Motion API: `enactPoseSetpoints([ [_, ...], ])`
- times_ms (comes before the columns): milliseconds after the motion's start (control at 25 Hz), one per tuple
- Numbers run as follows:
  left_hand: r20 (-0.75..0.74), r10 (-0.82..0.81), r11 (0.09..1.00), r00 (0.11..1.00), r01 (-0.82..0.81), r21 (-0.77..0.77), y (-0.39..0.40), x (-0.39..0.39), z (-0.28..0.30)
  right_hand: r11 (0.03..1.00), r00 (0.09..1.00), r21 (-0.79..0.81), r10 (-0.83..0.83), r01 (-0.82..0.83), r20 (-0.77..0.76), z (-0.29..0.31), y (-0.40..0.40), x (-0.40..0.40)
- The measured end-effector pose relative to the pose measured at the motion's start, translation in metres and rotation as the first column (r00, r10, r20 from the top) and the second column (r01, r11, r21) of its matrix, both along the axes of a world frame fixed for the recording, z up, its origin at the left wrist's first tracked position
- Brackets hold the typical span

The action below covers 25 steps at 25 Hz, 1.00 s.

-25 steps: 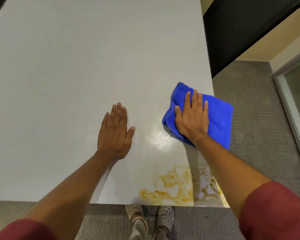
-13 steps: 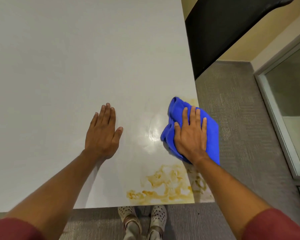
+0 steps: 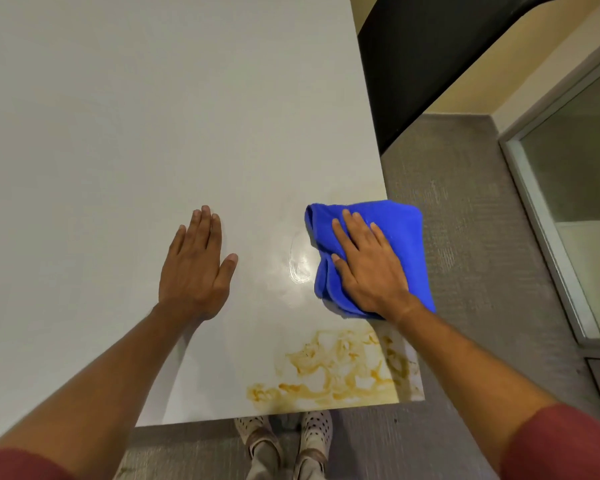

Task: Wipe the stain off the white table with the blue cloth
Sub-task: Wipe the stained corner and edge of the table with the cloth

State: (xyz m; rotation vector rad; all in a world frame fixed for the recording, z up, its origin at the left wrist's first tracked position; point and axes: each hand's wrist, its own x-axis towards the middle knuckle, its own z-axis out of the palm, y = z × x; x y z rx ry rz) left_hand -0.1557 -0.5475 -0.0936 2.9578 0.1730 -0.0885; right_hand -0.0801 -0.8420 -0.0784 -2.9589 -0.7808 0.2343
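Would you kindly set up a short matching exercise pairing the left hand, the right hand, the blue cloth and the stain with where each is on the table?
Things:
1. left hand
2. right hand
3. blue cloth
4. stain

Places or states:
A. yellow-brown smears at the near right corner
B. flat on bare tabletop, holding nothing
C. pressed down on the cloth
D. bunched at the table's right edge, partly overhanging

Pairs: 1-B, 2-C, 3-D, 4-A

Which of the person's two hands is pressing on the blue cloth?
The right hand, spread flat on the blue cloth at the table's right edge; the left hand rests on bare tabletop.
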Motion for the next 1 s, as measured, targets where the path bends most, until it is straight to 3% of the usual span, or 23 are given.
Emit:
enactPoseSetpoints([
  [120, -0.001, 0.008, 1.0, 1.0, -0.008, 0.001, -0.001, -0.001, 0.001, 0.98, 0.98, 0.027, -0.197, 0.197, 0.014, -0.004, -0.01, -0.009],
  [280, 0.006, 0.014, 1.0, 1.0, -0.014, 0.011, -0.002, 0.001, 0.001, 0.879, 0.884, 0.094, -0.465, 0.467, -0.04, -0.005, 0.009, 0.03],
  [400, 0.009, 0.019, 1.0, 1.0, -0.019, 0.017, -0.003, 0.002, 0.0, 0.912, 0.913, 0.044, -0.409, 0.409, -0.008, -0.005, 0.017, 0.063],
  [520, 0.012, 0.013, 1.0, 1.0, -0.014, 0.02, -0.002, 0.002, -0.001, 0.983, 0.982, -0.027, -0.183, 0.184, 0.04, -0.004, 0.022, 0.066],
  [760, 0.004, 0.007, 1.0, 1.0, -0.007, 0.008, 0.001, 0.0, -0.001, 0.982, 0.982, 0.02, 0.186, -0.185, -0.024, 0.001, 0.001, -0.018],
  [840, -0.001, 0.005, 1.0, 1.0, -0.005, 0.005, 0.002, 0.0, -0.001, 0.986, 0.986, 0.04, 0.161, -0.16, -0.037, -0.002, -0.025, -0.036],
  [1000, 0.01, 0.019, 1.0, 1.0, -0.019, 0.011, -0.001, -0.001, -0.001, 0.972, 0.977, 0.102, -0.207, 0.211, -0.044, -0.002, -0.029, -0.013],
])
